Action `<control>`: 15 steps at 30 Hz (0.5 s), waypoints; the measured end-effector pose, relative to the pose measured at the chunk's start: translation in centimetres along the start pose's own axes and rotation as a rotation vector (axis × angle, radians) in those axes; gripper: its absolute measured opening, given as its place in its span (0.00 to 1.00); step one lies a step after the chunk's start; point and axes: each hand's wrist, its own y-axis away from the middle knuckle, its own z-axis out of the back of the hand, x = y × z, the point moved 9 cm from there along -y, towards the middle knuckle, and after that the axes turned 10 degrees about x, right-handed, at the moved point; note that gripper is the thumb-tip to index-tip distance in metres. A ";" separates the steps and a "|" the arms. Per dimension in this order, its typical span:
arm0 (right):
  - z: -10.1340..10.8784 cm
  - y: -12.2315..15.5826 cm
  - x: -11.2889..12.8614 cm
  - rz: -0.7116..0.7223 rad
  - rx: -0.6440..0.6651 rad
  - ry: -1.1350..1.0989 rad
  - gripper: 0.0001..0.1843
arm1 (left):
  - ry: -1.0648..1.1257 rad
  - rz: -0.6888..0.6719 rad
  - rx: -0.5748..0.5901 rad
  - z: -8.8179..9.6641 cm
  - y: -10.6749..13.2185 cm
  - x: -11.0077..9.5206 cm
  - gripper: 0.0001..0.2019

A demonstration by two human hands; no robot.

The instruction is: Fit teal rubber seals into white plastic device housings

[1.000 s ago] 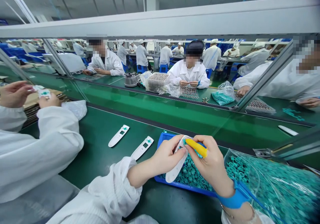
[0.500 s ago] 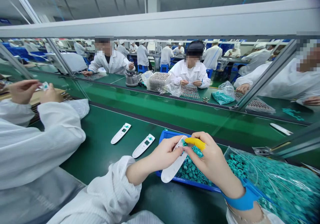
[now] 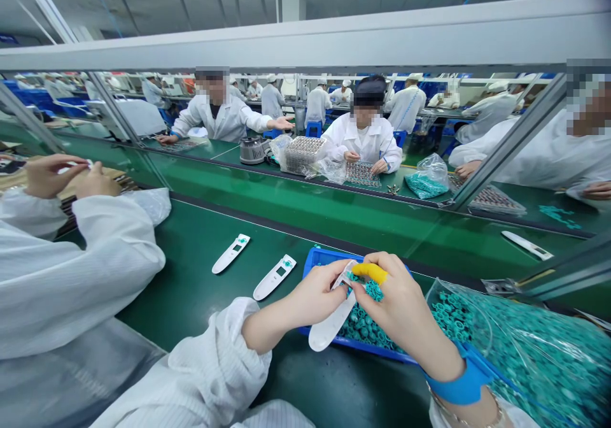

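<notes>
My left hand [image 3: 312,299] grips a long white plastic casing [image 3: 333,323] near its upper end, held over a blue tray [image 3: 315,259] full of small teal rings [image 3: 365,326]. My right hand [image 3: 398,304], with a yellow finger cot [image 3: 370,271] on the forefinger and a blue wrist strap [image 3: 465,377], pinches at the top of the same casing, where a teal ring shows. Two finished white casings [image 3: 230,253] [image 3: 273,277] with teal buttons lie on the green belt to the left of the tray.
A clear bag of teal rings [image 3: 534,351] lies at the right. A co-worker's white sleeve [image 3: 86,275] fills the left, hands raised on a small part. Across the green belt [image 3: 310,211] more people sit with part trays. Another white casing [image 3: 527,244] lies far right.
My hands have dropped slightly with the casing, and the right fingers have closed in on its top. The person across at the left has stretched an arm out to the right.
</notes>
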 end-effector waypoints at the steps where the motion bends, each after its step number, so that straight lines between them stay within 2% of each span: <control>1: -0.1 0.0 -0.2 -0.017 0.017 -0.001 0.04 | -0.016 0.007 -0.009 0.1 0.0 0.0 0.22; 5: -0.3 0.1 -0.4 -0.024 0.015 -0.035 0.05 | -0.025 0.017 -0.022 0.0 0.1 0.2 0.19; 9: -0.4 0.0 -0.3 -0.016 -0.005 -0.082 0.04 | 0.087 -0.006 -0.028 -0.2 0.1 0.6 0.19; 12: -0.2 0.2 -1.0 -0.092 -0.026 -0.180 0.03 | 0.222 -0.024 -0.026 -0.3 0.1 1.2 0.16; 15: -0.1 1.0 -1.7 -0.175 -0.081 -0.304 0.06 | 0.276 -0.051 -0.055 -0.2 0.2 1.3 0.14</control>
